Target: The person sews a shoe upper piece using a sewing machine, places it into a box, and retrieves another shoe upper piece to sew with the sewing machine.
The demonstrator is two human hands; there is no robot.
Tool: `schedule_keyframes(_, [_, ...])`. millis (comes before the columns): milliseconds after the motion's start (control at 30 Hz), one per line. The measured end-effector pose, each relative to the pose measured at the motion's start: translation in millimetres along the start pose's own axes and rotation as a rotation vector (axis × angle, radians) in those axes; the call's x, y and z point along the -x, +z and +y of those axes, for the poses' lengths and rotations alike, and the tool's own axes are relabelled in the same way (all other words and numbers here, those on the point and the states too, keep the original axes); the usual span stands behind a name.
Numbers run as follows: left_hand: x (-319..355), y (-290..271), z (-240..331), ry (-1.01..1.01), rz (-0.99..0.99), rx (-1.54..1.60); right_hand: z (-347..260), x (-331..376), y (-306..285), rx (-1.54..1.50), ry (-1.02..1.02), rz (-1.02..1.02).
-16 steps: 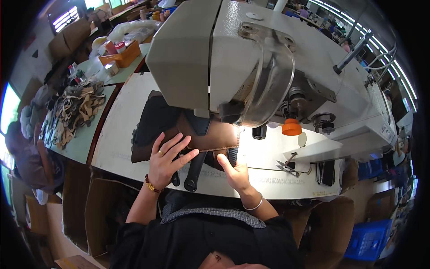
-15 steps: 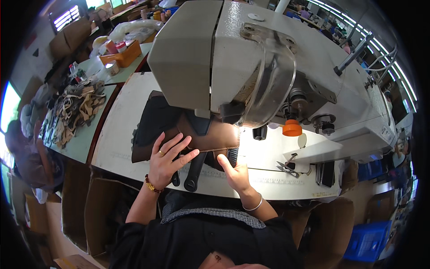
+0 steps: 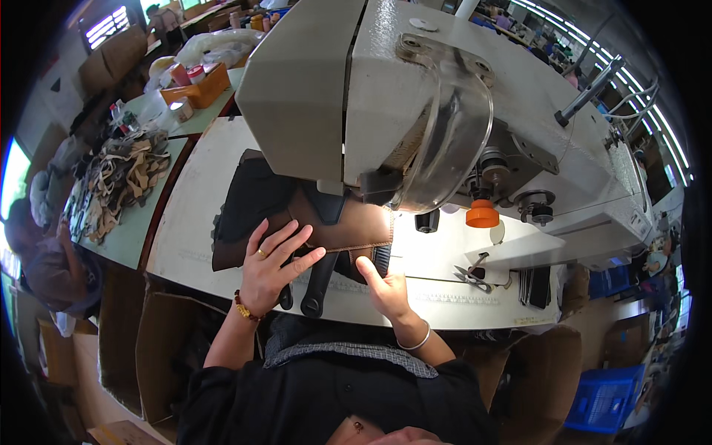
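Note:
A brown and black stitched leather piece (image 3: 348,226) lies on the white machine table, its far right edge under the head of a sewing machine (image 3: 300,96). My left hand (image 3: 276,267) rests on its near left part, fingers spread and pressing flat. At the near right corner, my right hand (image 3: 386,291) pinches the leather, thumb on top and the other fingers hidden beneath. A black strap-like part with a rounded end (image 3: 317,289) hangs toward me between the hands. The machine head hides the needle and part of the leather.
Scissors (image 3: 473,278) lie right of my right hand, near a stack of dark pieces (image 3: 535,287). Leather scraps (image 3: 122,178) cover the left table, below an orange box (image 3: 199,90). Cardboard boxes (image 3: 159,356) stand under the table edge. Another person (image 3: 55,259) is at far left.
The whole view has shifted slightly. Both hands and the leather piece keep nearly the same places relative to the machine. The person at far left has come further into view.

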State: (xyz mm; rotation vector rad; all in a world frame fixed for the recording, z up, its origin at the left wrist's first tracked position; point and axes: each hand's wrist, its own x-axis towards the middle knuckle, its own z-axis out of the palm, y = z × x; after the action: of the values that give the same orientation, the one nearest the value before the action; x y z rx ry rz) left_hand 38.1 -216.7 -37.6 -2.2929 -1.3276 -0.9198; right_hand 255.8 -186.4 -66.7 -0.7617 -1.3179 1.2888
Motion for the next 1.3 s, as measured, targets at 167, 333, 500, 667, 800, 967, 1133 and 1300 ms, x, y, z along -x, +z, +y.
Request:
schedule_keyframes(167, [-1, 1, -2, 0.001, 0.006, 0.0, 2, 1, -2, 0.022, 0.03, -0.025])
schedule_keyframes(333, [-6, 0, -8, 0.003, 0.002, -0.006, 1, -2, 1, 0.028, 0.045, -0.019])
schedule_keyframes(500, [-2, -1, -9, 0.015, -0.002, 0.028, 4, 3, 2, 0.04, 0.021, -0.025])
schedule_keyframes(667, [-5, -3, -10, 0.01, -0.03, 0.052, 9, 5, -3, 0.013, 0.09, -0.059])
schedule_keyframes(800, [-8, -8, -9, 0.0, -0.044, 0.045, 9, 4, -5, 0.043, 0.167, -0.062])
schedule_keyframes(967, [-2, -8, -16, 0.034, -0.1, 0.09, 11, 7, 0, 0.092, 0.076, 0.042])
schedule_keyframes(1133, [4, -9, -15, 0.023, -0.159, 0.143, 10, 6, -7, 0.065, 0.062, 0.016])
schedule_keyframes(1300, [14, -5, -13, -0.058, -0.108, 0.09, 5, 4, -13, 0.219, 0.215, 0.017])
